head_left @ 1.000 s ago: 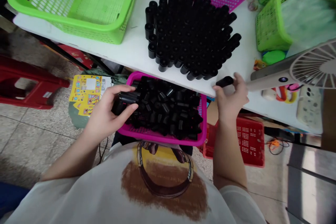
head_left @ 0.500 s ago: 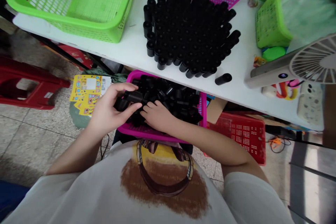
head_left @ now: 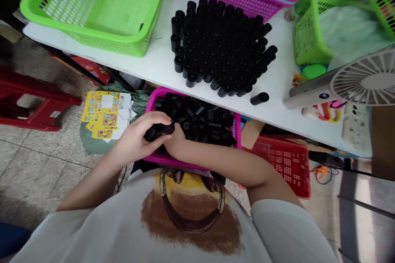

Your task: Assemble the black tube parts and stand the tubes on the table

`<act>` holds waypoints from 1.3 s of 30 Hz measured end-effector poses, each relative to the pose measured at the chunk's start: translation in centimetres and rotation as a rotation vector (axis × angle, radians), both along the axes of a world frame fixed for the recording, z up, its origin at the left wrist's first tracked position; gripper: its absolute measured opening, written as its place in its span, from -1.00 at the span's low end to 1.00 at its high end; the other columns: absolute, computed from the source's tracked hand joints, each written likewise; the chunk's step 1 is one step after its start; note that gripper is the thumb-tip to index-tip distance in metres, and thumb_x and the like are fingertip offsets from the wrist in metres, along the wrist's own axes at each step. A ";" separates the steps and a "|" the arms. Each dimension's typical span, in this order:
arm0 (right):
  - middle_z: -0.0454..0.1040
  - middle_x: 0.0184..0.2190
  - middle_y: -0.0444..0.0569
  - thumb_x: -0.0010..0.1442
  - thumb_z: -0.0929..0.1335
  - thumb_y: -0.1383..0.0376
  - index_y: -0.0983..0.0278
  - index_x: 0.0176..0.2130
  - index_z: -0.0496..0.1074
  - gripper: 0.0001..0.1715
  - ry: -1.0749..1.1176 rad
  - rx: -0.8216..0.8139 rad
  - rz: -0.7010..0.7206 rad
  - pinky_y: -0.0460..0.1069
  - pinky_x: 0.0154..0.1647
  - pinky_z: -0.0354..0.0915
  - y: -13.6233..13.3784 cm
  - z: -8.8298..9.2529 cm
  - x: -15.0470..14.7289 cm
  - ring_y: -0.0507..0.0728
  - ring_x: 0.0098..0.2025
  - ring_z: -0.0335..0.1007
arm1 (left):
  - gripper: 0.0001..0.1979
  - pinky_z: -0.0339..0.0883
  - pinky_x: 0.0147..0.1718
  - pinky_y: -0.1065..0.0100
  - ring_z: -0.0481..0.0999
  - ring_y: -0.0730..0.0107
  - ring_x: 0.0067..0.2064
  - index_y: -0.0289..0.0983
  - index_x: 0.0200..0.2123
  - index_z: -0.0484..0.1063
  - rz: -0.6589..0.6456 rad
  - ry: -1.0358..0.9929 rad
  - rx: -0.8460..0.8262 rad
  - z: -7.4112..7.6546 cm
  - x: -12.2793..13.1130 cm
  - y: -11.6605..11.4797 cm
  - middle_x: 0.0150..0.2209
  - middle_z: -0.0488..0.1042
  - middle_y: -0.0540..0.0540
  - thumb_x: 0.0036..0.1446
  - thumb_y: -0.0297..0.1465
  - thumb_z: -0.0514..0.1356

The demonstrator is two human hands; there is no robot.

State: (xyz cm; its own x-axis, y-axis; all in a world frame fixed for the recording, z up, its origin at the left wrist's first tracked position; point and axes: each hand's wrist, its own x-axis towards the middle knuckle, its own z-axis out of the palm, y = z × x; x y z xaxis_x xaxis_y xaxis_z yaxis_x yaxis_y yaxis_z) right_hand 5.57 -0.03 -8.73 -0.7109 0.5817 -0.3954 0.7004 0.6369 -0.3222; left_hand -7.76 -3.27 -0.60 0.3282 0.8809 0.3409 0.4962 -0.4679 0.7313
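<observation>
My left hand [head_left: 140, 135] is closed around dark black cylinders [head_left: 154, 132], at least two by the look of it, over the near left part of a magenta basket [head_left: 238, 129]. My right hand [head_left: 175, 143] is right beside it, its wrist bent down into the basket. Its fingers are hidden behind the left hand and the black pieces, so their grip does not show. Many short black cylindrical pieces [head_left: 212, 117] lie jumbled in the basket. On the white table [head_left: 160, 63] above, a dense group of black tubes [head_left: 216, 45] stands upright.
One black tube [head_left: 259, 98] lies apart near the table edge. A green basket [head_left: 95, 28] stands at the left, a handheld fan [head_left: 324, 90] at the right. Yellow printed cards [head_left: 103, 109] lie beside the magenta basket. A red stool [head_left: 40, 102] and a red crate [head_left: 284, 160] flank below.
My right hand has moved left and lower, its fingers now out of sight behind the left hand. My left hand has shifted slightly, still holding black cylinders. The camera view has tilted a little.
</observation>
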 end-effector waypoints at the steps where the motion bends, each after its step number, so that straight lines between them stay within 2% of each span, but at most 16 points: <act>1: 0.64 0.12 0.23 0.38 0.27 0.48 0.34 0.10 0.57 -0.60 -0.025 0.004 -0.012 0.21 0.08 0.42 0.0 0.3 0.1 0.34 0.16 0.53 | -0.70 0.51 0.15 0.25 0.63 0.28 0.09 -0.17 0.02 0.43 -0.012 0.003 0.002 -0.1 0.0 0.0 0.02 0.60 -0.11 0.27 -0.50 0.35; 4: 0.60 0.20 0.16 0.44 0.22 0.47 0.29 0.16 0.53 -0.55 -0.076 0.007 -0.024 0.19 0.17 0.37 -0.1 1.2 0.3 0.29 0.19 0.50 | -0.69 0.51 0.15 0.25 0.63 0.27 0.10 -0.18 0.03 0.45 -0.014 0.003 0.003 -0.1 -0.2 -0.1 0.03 0.61 -0.12 0.25 -0.50 0.36; 9: 0.69 -0.03 0.21 0.44 0.25 0.47 0.37 -0.02 0.60 -0.66 -0.105 -0.006 0.011 0.24 0.24 0.23 -0.4 3.4 2.2 0.34 0.13 0.50 | -0.75 0.53 0.09 0.31 0.65 0.28 0.03 -0.16 0.00 0.56 0.009 -0.016 0.017 0.1 -0.8 0.0 0.00 0.62 -0.11 0.26 -0.44 0.39; 12: 0.69 -0.08 0.24 0.48 0.20 0.44 0.38 0.11 0.53 -0.61 -0.067 0.022 0.014 0.30 0.24 0.18 -0.2 4.9 4.2 0.39 0.18 0.43 | -0.75 0.52 0.04 0.34 0.64 0.31 0.00 -0.14 0.03 0.61 0.018 -0.041 0.002 0.1 -1.0 0.2 -0.01 0.61 -0.10 0.28 -0.38 0.39; 14: 0.67 -0.08 0.22 0.49 0.23 0.41 0.35 0.16 0.48 -0.63 -0.012 0.020 0.003 0.31 0.21 0.19 0.1 5.5 5.2 0.40 0.18 0.41 | -0.74 0.52 0.03 0.33 0.64 0.30 -0.01 -0.11 0.03 0.63 0.046 -0.066 -0.019 -0.1 -0.9 0.4 -0.02 0.61 -0.09 0.28 -0.34 0.39; 17: 0.61 0.01 0.22 0.39 0.36 0.41 0.36 0.08 0.49 -0.71 0.139 -0.078 -0.043 0.19 0.14 0.29 0.6 5.6 6.2 0.32 0.12 0.45 | -0.73 0.53 0.04 0.27 0.64 0.26 -0.01 -0.11 0.03 0.64 0.103 -0.091 -0.063 -0.5 -0.6 0.5 -0.03 0.62 -0.08 0.26 -0.29 0.41; 19: 0.58 0.01 0.19 0.28 0.43 0.44 0.36 0.01 0.48 -0.72 0.275 -0.163 -0.147 0.08 0.05 0.36 1.0 5.5 6.8 0.23 0.04 0.51 | -0.61 0.53 0.04 0.23 0.65 0.24 -0.04 -0.13 0.09 0.59 0.140 -0.109 -0.096 -0.6 -0.4 0.5 -0.06 0.63 -0.09 0.19 -0.27 0.45; 21: 0.59 -0.14 0.06 0.18 0.49 0.40 0.32 -0.05 0.45 -0.67 0.419 -0.230 -0.322 0.02 -0.10 0.41 1.2 5.6 7.9 0.16 -0.14 0.54 | -0.53 0.55 0.02 0.22 0.66 0.22 -0.07 -0.17 0.09 0.56 0.168 -0.128 -0.124 -0.7 -0.1 0.4 -0.09 0.64 -0.09 0.12 -0.27 0.49; 24: 0.55 -0.36 -0.17 0.17 0.50 0.28 0.22 -0.01 0.37 -0.58 0.694 -0.314 -0.553 0.00 -0.29 0.42 1.1 6.3 9.9 0.09 -0.37 0.51 | -0.64 0.54 0.01 0.26 0.66 0.26 -0.09 -0.21 -0.05 0.56 0.148 -0.132 -0.123 -0.6 0.3 0.2 -0.10 0.65 -0.09 0.10 -0.34 0.50; 25: 0.57 -0.33 -0.17 0.22 0.48 0.26 0.19 0.03 0.36 -0.59 0.815 -0.333 -0.586 0.00 -0.26 0.45 0.9 6.6 10.5 0.09 -0.35 0.54 | -0.67 0.54 0.00 0.28 0.66 0.28 -0.09 -0.21 -0.07 0.56 0.126 -0.128 -0.114 -0.6 0.5 0.1 -0.11 0.65 -0.08 0.10 -0.36 0.50; 27: 0.64 -0.17 -0.08 0.32 0.43 0.23 0.15 0.05 0.37 -0.68 1.063 -0.326 -0.615 0.04 -0.09 0.52 0.1 7.1 11.1 0.09 -0.17 0.63 | -0.67 0.55 -0.04 0.33 0.65 0.33 -0.12 -0.21 -0.06 0.58 0.077 -0.129 -0.097 -0.6 0.9 0.2 -0.13 0.65 -0.07 0.11 -0.38 0.51; 30: 0.66 -0.02 -0.02 0.41 0.41 0.22 0.12 -0.12 0.37 -0.88 1.340 -0.231 -0.658 0.09 0.08 0.53 -1.4 7.5 10.8 0.10 0.02 0.64 | -0.64 0.56 -0.08 0.34 0.66 0.34 -0.14 -0.20 -0.03 0.60 0.017 -0.146 -0.093 -0.6 1.7 0.3 -0.15 0.66 -0.08 0.11 -0.35 0.52; 31: 0.66 -0.02 -0.02 0.43 0.40 0.22 0.12 -0.19 0.32 -0.85 1.391 -0.194 -0.678 0.11 0.07 0.55 -1.9 7.5 10.4 0.11 0.01 0.65 | -0.64 0.57 -0.07 0.33 0.66 0.33 -0.13 -0.20 -0.03 0.61 0.002 -0.153 -0.096 -0.5 2.0 0.4 -0.14 0.67 -0.09 0.10 -0.34 0.52; 33: 0.67 -0.02 -0.01 0.47 0.36 0.20 0.12 -0.27 0.22 -0.73 1.429 -0.128 -0.693 0.14 0.05 0.57 -2.6 7.3 9.7 0.13 0.02 0.66 | -0.63 0.58 -0.06 0.32 0.68 0.31 -0.11 -0.19 -0.02 0.62 -0.020 -0.169 -0.103 -0.4 2.3 0.4 -0.12 0.68 -0.11 0.10 -0.34 0.52; 36: 0.67 0.02 0.02 0.50 0.32 0.17 0.12 -0.29 0.17 -0.69 1.414 -0.053 -0.639 0.22 0.13 0.54 -3.1 7.0 9.0 0.17 0.12 0.62 | -0.65 0.59 -0.03 0.32 0.70 0.29 -0.08 -0.19 -0.03 0.63 -0.049 -0.211 -0.103 -0.2 2.6 0.3 -0.08 0.68 -0.12 0.11 -0.35 0.52; 39: 0.68 0.03 0.04 0.52 0.30 0.17 0.12 -0.31 0.13 -0.66 1.392 -0.067 -0.594 0.26 0.21 0.49 -3.1 6.8 8.9 0.19 0.18 0.59 | -0.65 0.60 -0.03 0.33 0.71 0.29 -0.08 -0.19 -0.03 0.63 -0.053 -0.245 -0.101 -0.1 2.5 0.3 -0.08 0.69 -0.12 0.10 -0.37 0.52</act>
